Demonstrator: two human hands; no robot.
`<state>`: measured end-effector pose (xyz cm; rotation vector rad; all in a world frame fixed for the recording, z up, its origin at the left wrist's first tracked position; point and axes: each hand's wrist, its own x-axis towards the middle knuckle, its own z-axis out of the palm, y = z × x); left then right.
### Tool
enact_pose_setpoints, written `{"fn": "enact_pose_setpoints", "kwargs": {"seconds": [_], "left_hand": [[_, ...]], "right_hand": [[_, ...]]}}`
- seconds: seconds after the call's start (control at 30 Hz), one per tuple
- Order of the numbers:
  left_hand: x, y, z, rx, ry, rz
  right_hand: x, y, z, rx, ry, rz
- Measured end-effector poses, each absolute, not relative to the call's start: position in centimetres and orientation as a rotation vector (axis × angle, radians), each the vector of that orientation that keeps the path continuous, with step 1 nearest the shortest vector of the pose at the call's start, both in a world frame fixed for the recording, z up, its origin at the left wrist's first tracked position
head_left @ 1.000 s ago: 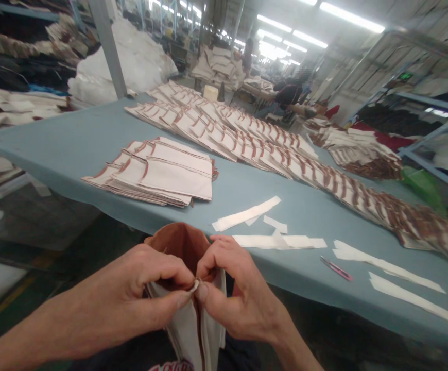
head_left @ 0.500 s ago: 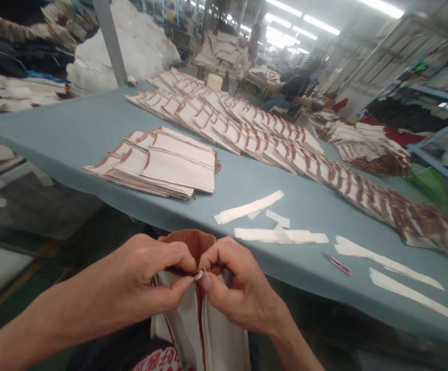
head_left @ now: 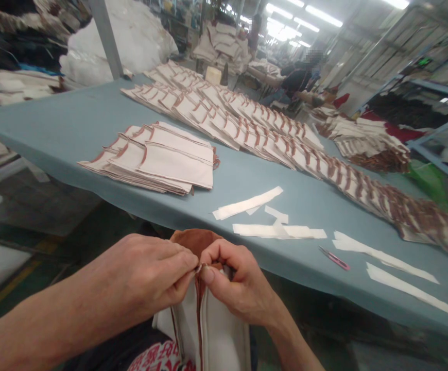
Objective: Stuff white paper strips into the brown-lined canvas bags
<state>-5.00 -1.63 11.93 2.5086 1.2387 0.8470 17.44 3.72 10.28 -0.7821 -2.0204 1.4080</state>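
A white fabric piece point(head_left: 224, 327) with brown trim and a brown lining hangs upright in front of my lap, just off the table's near edge. My left hand point(head_left: 160, 268) pinches its top edge at the seam, fingers curled and pressed together. Right beside it, my right hand point(head_left: 229, 275) grips the same seam between thumb and index finger. The fingertips of both hands nearly meet there. What lies exactly between them is small and mostly covered.
A blue-green table point(head_left: 69, 118) spreads ahead. On it are a stack of white panels point(head_left: 177, 165), long rows of overlapping brown-edged panels point(head_left: 243, 134), white strips point(head_left: 281, 231) and pink thread snips point(head_left: 335, 258). A person point(head_left: 295, 80) sits far back.
My left hand has turned over the seam, its fingers now more folded together with the thumb hidden. My right hand keeps its pinch. The view has shifted slightly.
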Motion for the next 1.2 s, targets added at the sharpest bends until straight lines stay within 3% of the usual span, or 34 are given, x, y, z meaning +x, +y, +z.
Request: {"fn": "enact_pose_setpoints", "kwargs": {"seconds": [0.17, 0.33, 0.5, 0.73, 1.2], "left_hand": [[-4.7, -1.5, 11.6, 2.688, 1.229, 0.844], [-4.8, -1.5, 11.2, 2.188, 1.248, 0.983], [-4.1, -1.8, 11.3, 1.607, 1.201, 0.992], [-3.8, -1.4, 10.5, 1.429, 1.189, 0.962], [-4.0, -2.1, 11.5, 1.515, 1.135, 0.828]], "right_hand": [[17.4, 3.5, 10.3, -0.812, -2.043, 1.326], [16.8, 3.1, 10.8, -0.798, -2.003, 1.320], [15.9, 2.7, 10.9, -0.750, -1.786, 1.502], [15.7, 4.4, 11.3, -0.777, -1.791, 1.836], [16.9, 3.7, 14.4, -0.927, -2.126, 1.499]]}}
